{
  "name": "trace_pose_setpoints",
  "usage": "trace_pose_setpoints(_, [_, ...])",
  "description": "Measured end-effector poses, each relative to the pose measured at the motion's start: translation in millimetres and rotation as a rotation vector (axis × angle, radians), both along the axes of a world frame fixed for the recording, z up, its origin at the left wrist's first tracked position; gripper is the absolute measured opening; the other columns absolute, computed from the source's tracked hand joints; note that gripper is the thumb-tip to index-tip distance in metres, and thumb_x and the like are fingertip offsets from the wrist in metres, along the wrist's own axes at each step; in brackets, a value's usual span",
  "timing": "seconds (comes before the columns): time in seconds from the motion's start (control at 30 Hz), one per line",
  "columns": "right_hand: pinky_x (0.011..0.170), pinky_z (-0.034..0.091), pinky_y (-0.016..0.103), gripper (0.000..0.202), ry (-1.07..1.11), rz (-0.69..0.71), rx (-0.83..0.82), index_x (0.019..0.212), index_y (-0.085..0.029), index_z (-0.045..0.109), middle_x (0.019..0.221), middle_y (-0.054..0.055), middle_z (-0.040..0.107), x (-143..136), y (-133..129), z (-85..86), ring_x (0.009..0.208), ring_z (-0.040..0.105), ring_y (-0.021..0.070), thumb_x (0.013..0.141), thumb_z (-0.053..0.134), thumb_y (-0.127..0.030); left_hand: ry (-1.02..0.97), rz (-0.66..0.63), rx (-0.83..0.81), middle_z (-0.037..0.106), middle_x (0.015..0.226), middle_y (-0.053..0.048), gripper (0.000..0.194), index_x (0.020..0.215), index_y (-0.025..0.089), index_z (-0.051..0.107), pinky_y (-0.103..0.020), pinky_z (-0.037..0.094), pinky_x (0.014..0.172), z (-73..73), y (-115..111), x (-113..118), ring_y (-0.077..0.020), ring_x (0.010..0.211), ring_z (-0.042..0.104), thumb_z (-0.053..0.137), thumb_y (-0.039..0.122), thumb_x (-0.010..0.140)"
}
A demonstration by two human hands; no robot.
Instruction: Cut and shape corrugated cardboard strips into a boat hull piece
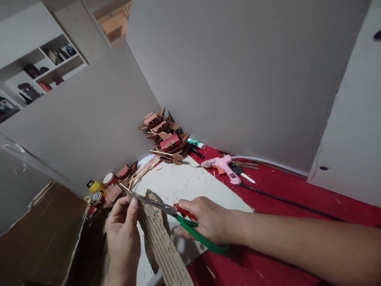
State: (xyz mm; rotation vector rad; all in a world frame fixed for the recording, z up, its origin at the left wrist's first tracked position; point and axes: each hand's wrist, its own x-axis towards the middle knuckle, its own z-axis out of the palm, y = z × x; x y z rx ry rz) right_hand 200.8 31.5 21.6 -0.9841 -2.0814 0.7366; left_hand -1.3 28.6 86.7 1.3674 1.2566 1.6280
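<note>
My left hand pinches the upper end of a long corrugated cardboard strip, which slants down toward the bottom edge. In my right hand is a pair of scissors with green and orange-red handles. Their blades reach left across the strip's upper end, close to my left thumb; whether they are closed on the cardboard I cannot tell. Behind the strip lies a pointed brown cardboard piece, partly hidden, on a white board.
Several small brown model boats stand in the far corner. A pink glue gun lies on the red tabletop at right, its cord trailing rightward. Thin wooden sticks, a yellow bottle and a cardboard box are at left.
</note>
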Motion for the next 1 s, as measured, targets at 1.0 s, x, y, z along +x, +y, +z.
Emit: trace_pose_setpoints(1.0, [0.048,0.028,0.019,0.038,0.389,-0.120,-0.094,0.064,-0.019,0.038,0.055,-0.007,0.034,1.6,10.1,6.1,0.052,0.030,0.0071,0.076,0.064,-0.044,-0.211,-0.348,-0.268,0.060,0.062,0.004,0.019,0.081,0.019,0.058,-0.013,0.038,0.047,-1.6,2.0,14.8,-0.0043,0.047,0.050,0.072,0.030,0.074])
